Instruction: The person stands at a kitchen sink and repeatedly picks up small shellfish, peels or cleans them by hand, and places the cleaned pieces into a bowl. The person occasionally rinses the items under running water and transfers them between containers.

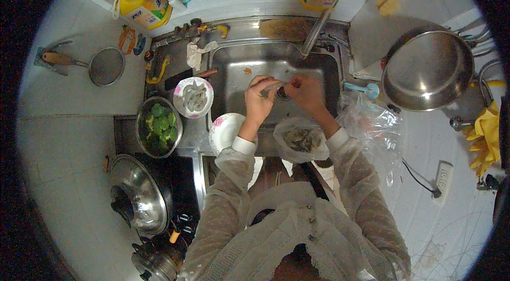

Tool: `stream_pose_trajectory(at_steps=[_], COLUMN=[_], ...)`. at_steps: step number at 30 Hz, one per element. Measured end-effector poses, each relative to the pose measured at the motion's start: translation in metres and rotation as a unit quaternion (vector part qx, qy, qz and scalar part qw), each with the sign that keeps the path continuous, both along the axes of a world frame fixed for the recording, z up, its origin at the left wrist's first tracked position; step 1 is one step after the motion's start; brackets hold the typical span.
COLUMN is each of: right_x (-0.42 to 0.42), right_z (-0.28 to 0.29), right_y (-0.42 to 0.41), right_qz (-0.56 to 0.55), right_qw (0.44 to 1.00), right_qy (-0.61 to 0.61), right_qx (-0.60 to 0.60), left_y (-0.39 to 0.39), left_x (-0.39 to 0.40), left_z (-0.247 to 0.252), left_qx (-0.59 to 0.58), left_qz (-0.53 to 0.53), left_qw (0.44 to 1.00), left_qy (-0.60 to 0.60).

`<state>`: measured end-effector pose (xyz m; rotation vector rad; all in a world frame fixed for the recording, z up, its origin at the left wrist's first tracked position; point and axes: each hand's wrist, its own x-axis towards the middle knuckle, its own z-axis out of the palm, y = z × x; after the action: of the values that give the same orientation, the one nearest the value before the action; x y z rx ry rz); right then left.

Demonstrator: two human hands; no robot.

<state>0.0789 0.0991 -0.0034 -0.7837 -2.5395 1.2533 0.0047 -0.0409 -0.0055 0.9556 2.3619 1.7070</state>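
Note:
Over the steel sink [255, 89], my left hand [261, 95] pinches a small greyish piece that looks like a shrimp. My right hand [305, 91] is close beside it, its fingertips at the other end of the piece; they are blurred. A floral-rimmed bowl [178, 99] at the sink's left holds pale, peeled-looking shrimp [195, 97]. Partly under my left forearm is a second floral bowl [223, 131]. Below my right hand, a clear plastic bag [281, 143] holds a greyish-brown heap, perhaps shrimp or shells [303, 139]. An orange scrap [248, 70] lies on the sink floor.
A metal bowl of broccoli [161, 125] stands left, above a lidded wok [145, 197]. The faucet [315, 34] reaches over the sink's back right. Crumpled plastic bags [370, 117] lie right, near a hanging steel pan [428, 72]. A knife-like dark object [179, 78] lies by the bowl.

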Motion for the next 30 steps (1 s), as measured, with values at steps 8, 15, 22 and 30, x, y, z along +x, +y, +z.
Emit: stream_pose_trajectory(at_steps=[8,15,22,30], right_x=[0.0,0.003,0.004,0.006], right_z=[0.001,-0.017,-0.012,-0.004], right_y=[0.002,-0.006,-0.006,-0.008], right_qz=[-0.067,-0.045,-0.032,-0.036], right_qw=[0.928,0.892,0.928,0.938], right_qy=[0.023,0.086,0.075,0.073], right_qx=[-0.366,-0.44,-0.364,-0.337], left_y=[-0.003,0.001,0.003,0.002], left_x=[0.002,0.0,-0.007,-0.016], left_z=[-0.01,-0.005,-0.001,0.008], left_qx=[-0.023,-0.048,-0.107,-0.147], left_qz=[0.041,0.016,-0.014,-0.041], left_qw=[0.997,0.999,0.994,0.987], left_qy=[0.054,0.008,0.026,0.05])
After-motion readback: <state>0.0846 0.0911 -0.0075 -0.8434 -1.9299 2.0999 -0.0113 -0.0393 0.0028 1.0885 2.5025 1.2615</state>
